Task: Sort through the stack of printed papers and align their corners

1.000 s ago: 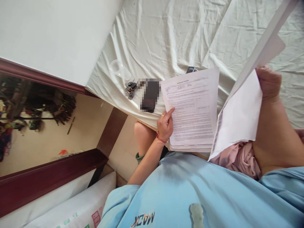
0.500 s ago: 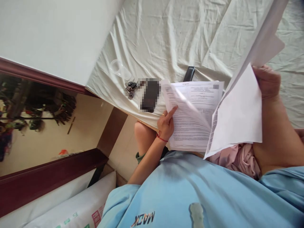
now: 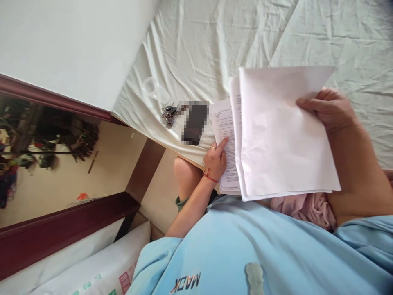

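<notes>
My left hand [image 3: 215,158] grips the left edge of a printed sheet [image 3: 225,123], its thumb lying on top of the text and its other fingers out of sight beneath. Over the right part of that sheet lie several more sheets, with a blank white page [image 3: 285,135] uppermost. My right hand [image 3: 330,108] pinches these upper papers at their right edge, thumb on the blank side. The stack is held above my lap at the bed's edge.
On the pale bedsheet [image 3: 196,49] lie a pixelated dark object [image 3: 196,123], a bunch of keys [image 3: 169,114] and a clear plastic cup [image 3: 150,87]. Left of the bed is a mirror with a dark red frame [image 3: 67,217]. Pink cloth [image 3: 307,209] lies beside my lap.
My right hand has swung the upper sheets leftward and down, so a blank page now covers most of the printed text. The black object behind the papers is now hidden. My left hand has barely moved.
</notes>
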`<state>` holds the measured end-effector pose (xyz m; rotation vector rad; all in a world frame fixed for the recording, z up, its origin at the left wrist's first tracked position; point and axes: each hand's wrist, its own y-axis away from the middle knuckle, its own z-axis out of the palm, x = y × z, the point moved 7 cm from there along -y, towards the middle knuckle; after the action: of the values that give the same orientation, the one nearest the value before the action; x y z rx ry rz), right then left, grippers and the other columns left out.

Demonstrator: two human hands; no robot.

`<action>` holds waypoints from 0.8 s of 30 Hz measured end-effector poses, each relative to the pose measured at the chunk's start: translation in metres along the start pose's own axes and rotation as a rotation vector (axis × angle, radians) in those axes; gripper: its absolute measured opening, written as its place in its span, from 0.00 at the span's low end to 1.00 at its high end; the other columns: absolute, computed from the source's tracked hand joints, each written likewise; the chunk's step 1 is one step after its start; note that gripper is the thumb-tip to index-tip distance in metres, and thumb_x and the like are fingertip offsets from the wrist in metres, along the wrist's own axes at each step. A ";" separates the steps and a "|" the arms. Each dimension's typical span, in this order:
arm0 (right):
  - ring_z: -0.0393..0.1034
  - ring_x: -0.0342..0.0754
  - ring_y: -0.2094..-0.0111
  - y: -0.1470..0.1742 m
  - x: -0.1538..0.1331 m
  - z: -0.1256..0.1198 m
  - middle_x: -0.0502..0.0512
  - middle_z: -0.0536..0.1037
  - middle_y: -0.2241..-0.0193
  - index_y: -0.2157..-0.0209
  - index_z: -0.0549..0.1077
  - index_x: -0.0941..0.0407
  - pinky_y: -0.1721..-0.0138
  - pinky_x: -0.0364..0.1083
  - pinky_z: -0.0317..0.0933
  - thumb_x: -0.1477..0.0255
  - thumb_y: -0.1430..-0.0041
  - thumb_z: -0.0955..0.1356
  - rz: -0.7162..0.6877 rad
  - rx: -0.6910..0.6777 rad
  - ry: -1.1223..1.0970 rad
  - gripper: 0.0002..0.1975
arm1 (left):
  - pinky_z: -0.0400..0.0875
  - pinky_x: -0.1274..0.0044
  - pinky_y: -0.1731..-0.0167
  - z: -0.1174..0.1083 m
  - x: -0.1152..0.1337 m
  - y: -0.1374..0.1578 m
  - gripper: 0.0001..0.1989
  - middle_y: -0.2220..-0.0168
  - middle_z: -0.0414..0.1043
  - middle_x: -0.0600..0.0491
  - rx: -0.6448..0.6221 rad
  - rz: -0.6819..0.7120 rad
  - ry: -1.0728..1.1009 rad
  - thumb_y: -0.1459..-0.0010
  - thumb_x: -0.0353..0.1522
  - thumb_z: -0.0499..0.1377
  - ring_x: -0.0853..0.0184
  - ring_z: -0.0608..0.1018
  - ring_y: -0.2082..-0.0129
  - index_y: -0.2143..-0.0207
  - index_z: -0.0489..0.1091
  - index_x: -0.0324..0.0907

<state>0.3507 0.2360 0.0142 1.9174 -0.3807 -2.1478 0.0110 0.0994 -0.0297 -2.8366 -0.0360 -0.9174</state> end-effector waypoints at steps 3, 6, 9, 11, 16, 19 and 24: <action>0.73 0.45 0.76 -0.004 0.011 0.004 0.56 0.80 0.74 0.72 0.81 0.57 0.77 0.43 0.70 0.71 0.57 0.84 0.100 -0.036 0.070 0.12 | 0.75 0.72 0.58 -0.004 0.000 -0.001 0.23 0.60 0.80 0.49 0.006 0.017 0.076 0.26 0.31 0.52 0.61 0.79 0.62 0.36 0.79 0.48; 0.74 0.46 0.73 -0.010 0.017 0.008 0.59 0.81 0.73 0.72 0.80 0.58 0.69 0.45 0.75 0.74 0.51 0.82 0.114 -0.065 0.097 0.10 | 0.77 0.70 0.51 -0.009 0.003 -0.003 0.22 0.54 0.84 0.46 -0.002 0.046 0.158 0.23 0.36 0.50 0.60 0.83 0.55 0.38 0.79 0.45; 0.76 0.47 0.70 -0.011 0.019 0.011 0.61 0.84 0.68 0.70 0.81 0.59 0.63 0.46 0.77 0.76 0.48 0.80 0.113 -0.094 0.097 0.06 | 0.78 0.69 0.46 -0.013 0.005 -0.004 0.23 0.49 0.85 0.45 0.003 0.049 0.193 0.21 0.43 0.49 0.59 0.84 0.49 0.42 0.80 0.44; 0.77 0.48 0.68 -0.010 0.018 0.014 0.62 0.85 0.66 0.70 0.81 0.59 0.62 0.46 0.77 0.76 0.48 0.80 0.112 -0.114 0.100 0.06 | 0.79 0.69 0.46 -0.015 0.005 -0.004 0.25 0.50 0.86 0.44 0.015 0.045 0.202 0.20 0.46 0.48 0.59 0.85 0.49 0.45 0.80 0.43; 0.77 0.48 0.68 -0.004 0.015 0.020 0.61 0.85 0.66 0.69 0.83 0.58 0.62 0.46 0.78 0.71 0.55 0.84 0.087 -0.184 0.082 0.12 | 0.79 0.70 0.52 -0.015 0.002 -0.003 0.29 0.55 0.85 0.45 0.043 0.016 0.198 0.22 0.53 0.48 0.60 0.85 0.55 0.49 0.80 0.43; 0.75 0.48 0.69 -0.004 0.017 0.026 0.58 0.85 0.69 0.70 0.84 0.56 0.67 0.45 0.76 0.66 0.60 0.86 0.076 -0.229 0.070 0.17 | 0.77 0.72 0.57 -0.014 -0.002 -0.002 0.29 0.61 0.83 0.47 0.059 -0.032 0.176 0.24 0.56 0.50 0.62 0.83 0.61 0.53 0.78 0.43; 0.76 0.49 0.68 -0.009 0.029 0.027 0.57 0.85 0.68 0.70 0.85 0.54 0.67 0.46 0.77 0.60 0.58 0.86 0.107 -0.262 0.177 0.18 | 0.72 0.74 0.62 -0.014 -0.005 0.000 0.25 0.66 0.79 0.52 0.066 -0.067 0.181 0.24 0.54 0.51 0.65 0.79 0.67 0.58 0.74 0.45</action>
<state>0.3204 0.2353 -0.0126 1.8733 -0.1553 -1.8405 -0.0013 0.0977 -0.0215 -2.6950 -0.1370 -1.1606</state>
